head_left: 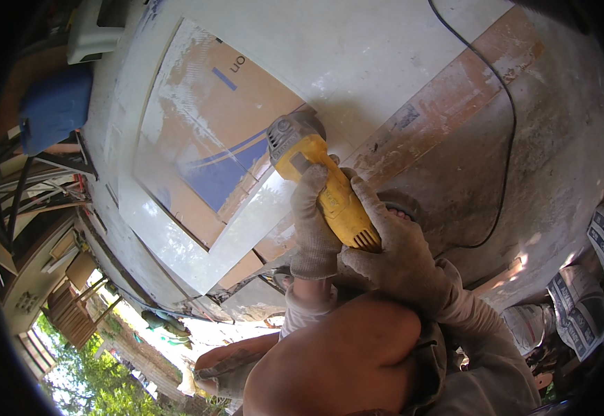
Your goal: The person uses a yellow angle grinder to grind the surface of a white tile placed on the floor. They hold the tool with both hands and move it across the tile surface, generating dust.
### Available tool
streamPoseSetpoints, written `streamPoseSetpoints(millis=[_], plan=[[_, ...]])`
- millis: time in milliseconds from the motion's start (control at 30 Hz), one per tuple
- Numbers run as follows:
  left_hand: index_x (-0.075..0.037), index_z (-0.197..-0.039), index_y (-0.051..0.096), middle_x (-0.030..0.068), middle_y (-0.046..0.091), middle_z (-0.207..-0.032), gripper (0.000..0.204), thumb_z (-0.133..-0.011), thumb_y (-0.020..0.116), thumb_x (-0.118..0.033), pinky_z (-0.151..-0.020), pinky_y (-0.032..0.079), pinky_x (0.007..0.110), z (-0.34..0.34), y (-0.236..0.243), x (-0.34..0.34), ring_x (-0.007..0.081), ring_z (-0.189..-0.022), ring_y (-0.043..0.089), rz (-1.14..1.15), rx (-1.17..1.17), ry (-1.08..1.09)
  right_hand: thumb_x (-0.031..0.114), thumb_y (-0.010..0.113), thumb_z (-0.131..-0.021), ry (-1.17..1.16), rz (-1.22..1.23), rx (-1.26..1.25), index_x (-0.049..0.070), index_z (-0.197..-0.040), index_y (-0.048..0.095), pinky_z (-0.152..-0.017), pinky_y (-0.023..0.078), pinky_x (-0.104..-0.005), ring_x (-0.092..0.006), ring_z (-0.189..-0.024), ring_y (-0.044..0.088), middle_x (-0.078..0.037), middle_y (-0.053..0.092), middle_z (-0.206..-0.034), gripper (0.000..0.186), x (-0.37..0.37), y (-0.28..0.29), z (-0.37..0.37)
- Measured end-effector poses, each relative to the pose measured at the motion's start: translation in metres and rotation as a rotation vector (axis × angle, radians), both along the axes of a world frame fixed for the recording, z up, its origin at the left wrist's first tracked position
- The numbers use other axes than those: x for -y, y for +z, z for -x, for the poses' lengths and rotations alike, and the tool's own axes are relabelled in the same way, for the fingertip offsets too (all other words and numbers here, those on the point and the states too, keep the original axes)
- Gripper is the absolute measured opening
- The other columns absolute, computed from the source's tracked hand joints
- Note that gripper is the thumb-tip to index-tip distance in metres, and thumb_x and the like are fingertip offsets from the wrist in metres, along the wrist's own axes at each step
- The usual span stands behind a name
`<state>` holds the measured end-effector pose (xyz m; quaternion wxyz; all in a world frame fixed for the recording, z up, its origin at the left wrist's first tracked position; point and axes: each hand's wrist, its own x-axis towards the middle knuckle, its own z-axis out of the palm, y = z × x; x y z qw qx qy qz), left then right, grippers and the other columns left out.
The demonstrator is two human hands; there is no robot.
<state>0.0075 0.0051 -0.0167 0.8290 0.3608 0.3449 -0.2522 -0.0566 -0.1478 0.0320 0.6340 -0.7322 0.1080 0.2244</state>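
Note:
Both my hands wear dusty, light-coloured work gloves and grip a yellow angle grinder [342,202]. My left hand [313,232] is closed along the left side of its body, near the grey gear head. My right hand [402,260] wraps the right side and the rear vented end. The grinder's head points away from me, over the edge of a large white panel [357,52] where it meets brown cardboard [260,76]. Its dark disc is mostly hidden beneath the head. A narrow white strip [250,215] lies to the left of the grinder. My bare knee is close below my hands.
A black cord [513,132] curves across the dusty floor on the right. Printed sacks [579,308] lie at the lower right. At the left stand a blue chair [56,107], dark metal framing and a wooden chair [73,312]. A dusty brown strip [447,100] runs along the panel's right edge.

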Motion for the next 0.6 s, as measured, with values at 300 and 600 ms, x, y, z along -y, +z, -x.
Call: streamPoseSetpoints(millis=[300, 600], plan=[[0.002, -0.129, 0.063, 0.0148, 0.072, -0.104, 0.055, -0.097, 0.079, -0.041, -0.081, 0.065, 0.036, -0.0017, 0.0036, 0.0043, 0.0239, -0.091, 0.074, -0.107, 0.023, -0.002, 0.011, 0.081, -0.085, 0.015, 0.070, 0.044, -0.004, -0.168, 0.032, -0.111, 0.052, -0.0471, -0.0431, -0.130, 0.069, -0.029, 0.060, -0.152, 0.098, -0.0042, -0.0013, 0.0011], [-0.001, -0.132, 0.060, 0.0158, 0.072, -0.106, 0.052, -0.098, 0.076, -0.036, -0.083, 0.066, 0.038, -0.0025, 0.0026, 0.0043, 0.0249, -0.093, 0.074, -0.038, -0.002, 0.014, 0.011, 0.083, -0.084, 0.032, 0.110, 0.012, -0.003, -0.167, 0.035, -0.111, 0.053, -0.0483, -0.0444, -0.133, 0.067, -0.031, 0.063, -0.147, 0.097, -0.0022, 0.0036, -0.0011]])
